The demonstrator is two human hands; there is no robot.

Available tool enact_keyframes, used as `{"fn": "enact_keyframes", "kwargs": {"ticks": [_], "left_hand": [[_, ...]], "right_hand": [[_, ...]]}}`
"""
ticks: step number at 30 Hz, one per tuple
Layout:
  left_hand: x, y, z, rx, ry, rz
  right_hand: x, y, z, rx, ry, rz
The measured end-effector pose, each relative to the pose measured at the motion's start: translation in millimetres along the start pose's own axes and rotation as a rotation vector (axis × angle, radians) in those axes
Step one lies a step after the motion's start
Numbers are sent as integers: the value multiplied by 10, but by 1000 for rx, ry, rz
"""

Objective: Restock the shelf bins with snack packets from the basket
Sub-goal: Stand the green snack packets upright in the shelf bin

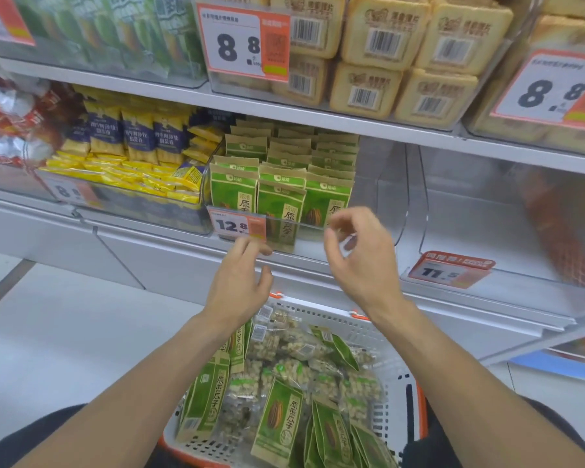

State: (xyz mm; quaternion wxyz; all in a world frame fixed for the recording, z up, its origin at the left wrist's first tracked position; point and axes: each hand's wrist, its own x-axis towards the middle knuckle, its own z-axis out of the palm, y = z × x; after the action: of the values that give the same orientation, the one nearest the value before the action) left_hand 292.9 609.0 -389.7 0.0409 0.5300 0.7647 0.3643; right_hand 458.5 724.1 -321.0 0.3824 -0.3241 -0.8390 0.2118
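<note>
basket (379,336): near rim hidden by forearms, cut by bottom edge | far-right bin (487,211): orange contents blurred | small price-tag print: unreadable

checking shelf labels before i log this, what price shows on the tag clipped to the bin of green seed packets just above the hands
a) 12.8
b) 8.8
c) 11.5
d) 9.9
a: the tag on the front of the clear bin holding the green seed packets reads 12.8, just above the left hand.
</note>
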Motion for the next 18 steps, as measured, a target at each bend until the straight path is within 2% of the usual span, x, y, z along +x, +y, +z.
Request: {"fn": "enact_keyframes", "kwargs": {"ticks": [5, 8, 13, 18], "left_hand": [[-423, -444, 359, 100, -370, -313], [-763, -635, 509, 93, -497, -586], [-1065, -834, 728, 111, -529, -757], [-1023, -851, 909, 78, -499, -874]], "right_hand": [[-480, 454, 418, -128, -457, 216], [-796, 859, 608, -238, -628, 427], [-1320, 1398, 608, -311, -732, 682], [-1559, 1616, 704, -321, -807, 783]]}}
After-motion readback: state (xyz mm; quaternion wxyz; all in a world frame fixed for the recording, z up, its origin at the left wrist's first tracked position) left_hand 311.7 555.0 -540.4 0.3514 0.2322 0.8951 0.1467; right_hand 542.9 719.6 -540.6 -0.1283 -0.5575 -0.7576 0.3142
